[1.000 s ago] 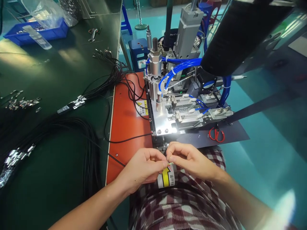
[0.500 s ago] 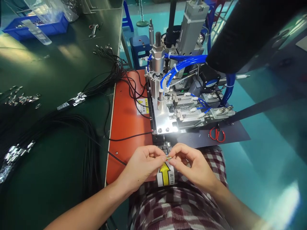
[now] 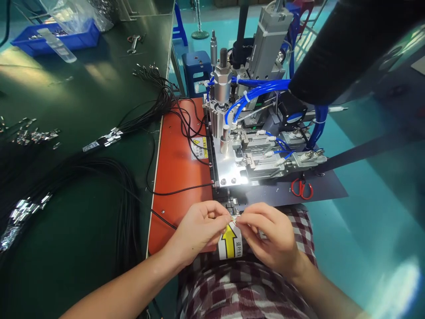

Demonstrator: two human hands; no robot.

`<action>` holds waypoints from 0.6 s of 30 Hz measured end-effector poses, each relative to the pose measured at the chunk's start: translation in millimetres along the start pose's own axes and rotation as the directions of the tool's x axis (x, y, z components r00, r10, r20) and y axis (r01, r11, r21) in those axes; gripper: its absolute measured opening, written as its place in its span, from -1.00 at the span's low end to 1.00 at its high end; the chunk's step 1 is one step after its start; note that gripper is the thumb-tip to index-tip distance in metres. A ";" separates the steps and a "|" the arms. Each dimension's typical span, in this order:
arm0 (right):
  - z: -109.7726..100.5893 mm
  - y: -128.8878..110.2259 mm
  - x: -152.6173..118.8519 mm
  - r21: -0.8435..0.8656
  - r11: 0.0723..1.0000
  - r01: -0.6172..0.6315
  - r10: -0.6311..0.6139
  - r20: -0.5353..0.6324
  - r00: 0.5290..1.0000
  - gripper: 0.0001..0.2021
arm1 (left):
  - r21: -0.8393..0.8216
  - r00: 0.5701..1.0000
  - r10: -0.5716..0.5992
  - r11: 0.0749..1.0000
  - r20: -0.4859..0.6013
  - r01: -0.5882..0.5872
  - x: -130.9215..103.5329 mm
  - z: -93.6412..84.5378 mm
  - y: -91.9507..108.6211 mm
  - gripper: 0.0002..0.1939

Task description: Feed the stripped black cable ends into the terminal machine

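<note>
Thumb and forefinger of my left hand [image 3: 201, 228] pinch the end of a thin cable, whose tiny light-coloured wires [image 3: 234, 219] poke out at the fingertips. A black cable [image 3: 162, 218] passes from the table edge under my left wrist. My right hand [image 3: 272, 235] faces it, its thumb and forefinger closed on those wires; their exact number is too small to tell. Just below the fingertips is a white label with a yellow arrow [image 3: 229, 241]. Directly beyond the hands lies the small metal track [image 3: 231, 204] of the machine.
A metal machine [image 3: 229, 170] with blue air hoses [image 3: 265, 86] stands ahead on an orange-red base plate [image 3: 181, 173]. Red-handled scissors [image 3: 302, 189] lie at its right. On the dark green table are black cable bundles [image 3: 124, 195], loose metal connectors [image 3: 36, 135] and a blue bin [image 3: 81, 37].
My right hand has turned and shifted slightly right, its fingers now more extended at the wires. My left hand keeps its pinch. The whole view has shifted a little.
</note>
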State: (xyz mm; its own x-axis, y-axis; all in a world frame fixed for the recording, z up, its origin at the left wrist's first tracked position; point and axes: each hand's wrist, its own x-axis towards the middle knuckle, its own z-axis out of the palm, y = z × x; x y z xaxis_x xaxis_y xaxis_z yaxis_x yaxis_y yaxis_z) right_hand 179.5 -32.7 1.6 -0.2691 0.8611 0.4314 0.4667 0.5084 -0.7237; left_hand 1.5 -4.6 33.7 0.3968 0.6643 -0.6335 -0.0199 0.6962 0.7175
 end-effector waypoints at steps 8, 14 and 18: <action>4.1 2.7 -7.2 -0.321 0.938 0.131 -0.159 -0.061 0.985 -0.84 | 0.011 1.000 -0.001 1.000 -0.017 0.002 -0.5 1.4 0.7 -0.78; 10.9 -3.3 -4.7 0.007 0.997 -0.083 0.083 -0.053 0.995 -0.91 | 0.023 1.000 0.002 1.000 -0.023 -0.001 -1.8 2.7 2.1 -0.78; 15.2 -10.9 -0.5 0.365 0.784 -0.502 0.495 0.121 0.861 -0.87 | 0.059 0.999 0.001 0.998 -0.048 0.002 -2.6 3.2 1.8 -0.82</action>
State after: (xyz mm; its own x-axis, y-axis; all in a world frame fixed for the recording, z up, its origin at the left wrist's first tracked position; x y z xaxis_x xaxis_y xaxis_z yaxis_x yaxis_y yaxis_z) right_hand 161.8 -38.5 1.0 -0.1021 0.9934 -0.0519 0.1932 -0.0314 -0.9807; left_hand 3.3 -6.0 37.6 0.3526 0.6772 -0.6458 0.0346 0.6802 0.7322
